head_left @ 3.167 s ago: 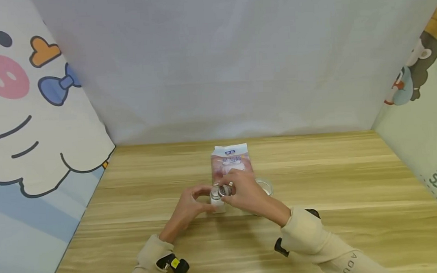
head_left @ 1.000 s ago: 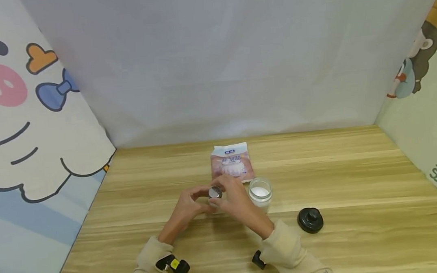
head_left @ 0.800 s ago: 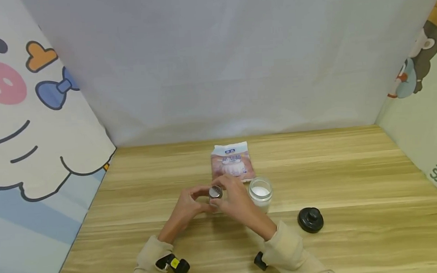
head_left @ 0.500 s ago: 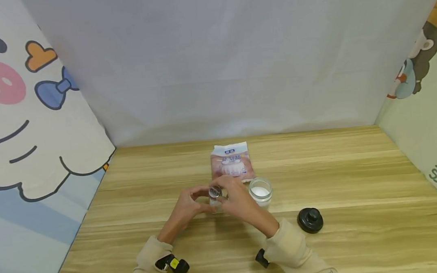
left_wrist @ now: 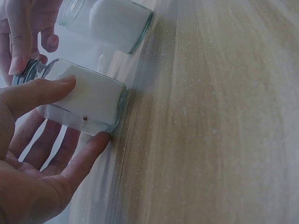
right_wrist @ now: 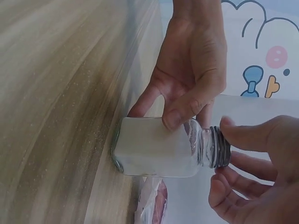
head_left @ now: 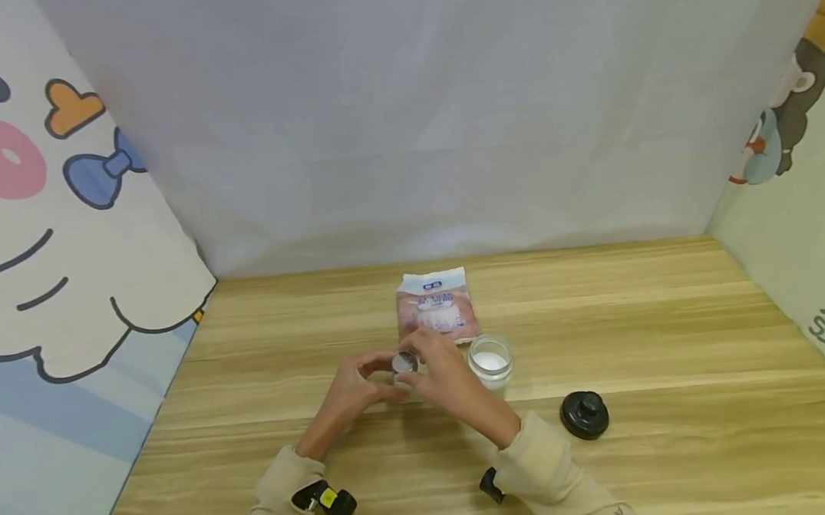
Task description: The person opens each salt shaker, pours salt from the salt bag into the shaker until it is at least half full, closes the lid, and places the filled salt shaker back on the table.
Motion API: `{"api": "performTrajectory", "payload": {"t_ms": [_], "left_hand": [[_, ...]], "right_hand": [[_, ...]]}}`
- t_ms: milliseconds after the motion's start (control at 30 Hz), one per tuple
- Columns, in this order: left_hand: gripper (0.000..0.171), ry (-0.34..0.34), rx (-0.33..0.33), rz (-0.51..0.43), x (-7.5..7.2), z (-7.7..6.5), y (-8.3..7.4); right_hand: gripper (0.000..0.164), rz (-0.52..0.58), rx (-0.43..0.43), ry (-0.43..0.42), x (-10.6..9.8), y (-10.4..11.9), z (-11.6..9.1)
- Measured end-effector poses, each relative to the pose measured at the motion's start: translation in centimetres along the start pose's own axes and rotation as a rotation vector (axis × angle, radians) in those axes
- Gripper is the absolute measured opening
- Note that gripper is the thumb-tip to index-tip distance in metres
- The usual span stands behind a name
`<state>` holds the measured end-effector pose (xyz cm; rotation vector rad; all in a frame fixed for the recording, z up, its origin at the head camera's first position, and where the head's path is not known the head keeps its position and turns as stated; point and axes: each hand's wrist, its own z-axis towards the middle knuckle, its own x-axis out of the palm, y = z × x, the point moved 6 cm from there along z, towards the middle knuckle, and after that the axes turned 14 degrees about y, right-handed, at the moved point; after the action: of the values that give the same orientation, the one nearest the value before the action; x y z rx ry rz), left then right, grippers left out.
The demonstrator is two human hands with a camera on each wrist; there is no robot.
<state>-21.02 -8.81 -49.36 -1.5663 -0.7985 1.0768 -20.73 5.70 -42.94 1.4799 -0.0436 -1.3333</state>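
Observation:
A small squarish glass bottle [right_wrist: 154,144] holding white powder stands upright on the wooden table. My left hand [head_left: 352,383] grips its sides, with the thumb on one face and a fingertip low by the base, as the left wrist view shows. On the bottle's neck sits a ribbed metal lid [right_wrist: 220,147]. My right hand [head_left: 445,367] pinches that lid between thumb and fingers. Just right of the bottle is a larger open glass jar [head_left: 491,373], part-filled with white powder.
Behind the hands lies a pink-and-white packet [head_left: 437,302]. A round black lid [head_left: 585,415] with a knob rests on the table to the right of my right forearm. White grains are scattered on the tabletop [left_wrist: 187,116]. A pale curtain hangs along the table's far edge.
About three seconds ago my right hand held the metal lid tilted at the bottle's mouth; now it lies level on the neck. My right forearm has shifted left, uncovering the jar and black lid.

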Motion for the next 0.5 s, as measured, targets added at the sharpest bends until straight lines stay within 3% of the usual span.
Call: {"api": "performTrajectory", "payload": {"t_ms": [300,500], "left_hand": [[0.044,-0.009,0.008,-0.002,-0.07,0.03,0.08],[0.047,-0.015,-0.025,0.005,-0.06,-0.14,-0.21]], "right_hand": [[0.037,0.021,0.015,0.06,0.13,0.04,0.12],[0.034,0.02,0.046,0.027,0.32,-0.13,0.23]]}}
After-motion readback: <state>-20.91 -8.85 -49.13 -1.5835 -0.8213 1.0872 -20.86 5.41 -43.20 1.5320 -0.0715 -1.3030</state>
